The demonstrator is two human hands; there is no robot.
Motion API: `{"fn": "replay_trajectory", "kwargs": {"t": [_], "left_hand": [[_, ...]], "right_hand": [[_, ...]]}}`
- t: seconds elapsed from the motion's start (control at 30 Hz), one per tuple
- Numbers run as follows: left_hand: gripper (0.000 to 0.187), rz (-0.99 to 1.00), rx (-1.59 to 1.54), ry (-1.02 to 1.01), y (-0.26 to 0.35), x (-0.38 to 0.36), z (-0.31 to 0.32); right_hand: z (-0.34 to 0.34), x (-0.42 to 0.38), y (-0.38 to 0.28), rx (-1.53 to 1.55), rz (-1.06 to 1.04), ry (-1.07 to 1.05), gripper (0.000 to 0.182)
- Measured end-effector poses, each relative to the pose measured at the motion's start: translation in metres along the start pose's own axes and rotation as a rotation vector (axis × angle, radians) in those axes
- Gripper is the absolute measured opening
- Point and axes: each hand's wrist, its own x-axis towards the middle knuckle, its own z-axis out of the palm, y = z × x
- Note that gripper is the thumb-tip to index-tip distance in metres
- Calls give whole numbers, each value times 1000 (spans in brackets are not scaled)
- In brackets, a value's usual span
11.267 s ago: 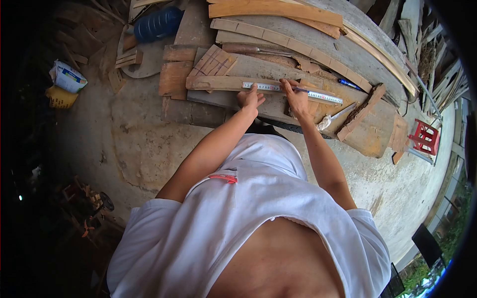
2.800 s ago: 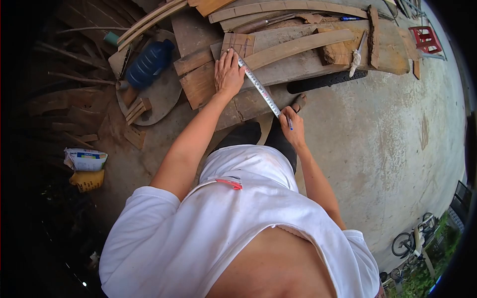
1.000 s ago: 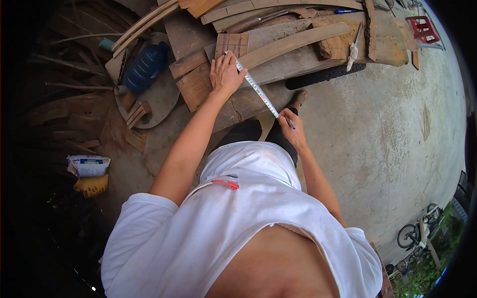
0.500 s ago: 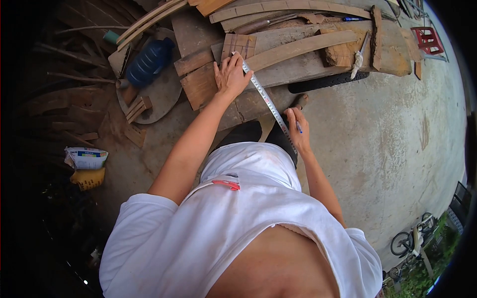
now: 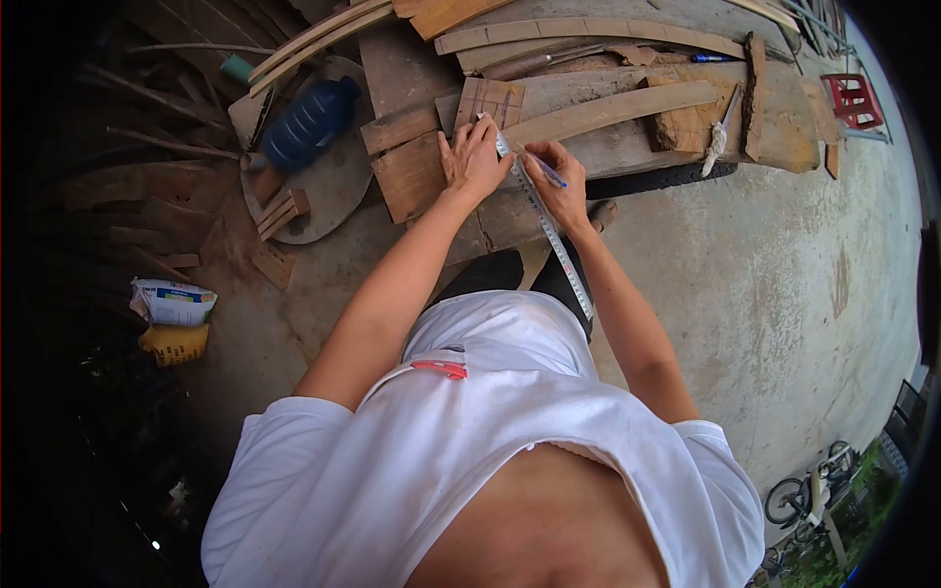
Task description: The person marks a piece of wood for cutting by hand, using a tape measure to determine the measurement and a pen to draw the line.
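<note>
Over the end of a curved wooden strip (image 5: 618, 110) and a small marked board (image 5: 490, 98), my left hand (image 5: 472, 167) is spread, holding the end of a tape measure (image 5: 557, 245) between thumb and fingers. The extended blade slants down from there toward my lap, its lower end by my thigh. My right hand (image 5: 561, 186) is closed around a blue pen (image 5: 549, 173), beside the blade and close to my left hand. The pen's tip is hidden by the fingers.
Thick planks (image 5: 402, 176) form the work surface, with another curved strip (image 5: 588, 31), a cloth-wrapped blade (image 5: 720, 132) and a second blue pen (image 5: 711, 59) on it. A blue water jug (image 5: 312, 122) lies left. A red plastic stool (image 5: 851, 101) stands far right.
My right hand has moved up and left with the pen, from beside the lower blade to near my left hand. My left hand still holds the tape's end.
</note>
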Motion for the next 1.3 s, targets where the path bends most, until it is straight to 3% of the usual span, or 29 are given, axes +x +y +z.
{"fn": "replay_trajectory", "kwargs": {"t": [0.27,0.53,1.3], "left_hand": [[69,13,-3,3,-5,1,3],[68,123,-198,143,-10,0,22],[66,33,-172,29,-11,7,13]], "right_hand": [[11,8,5,-58,-76,-15,27],[15,9,15,-96,-169,21,27],[15,4,7,-246,-296,0,22]]}}
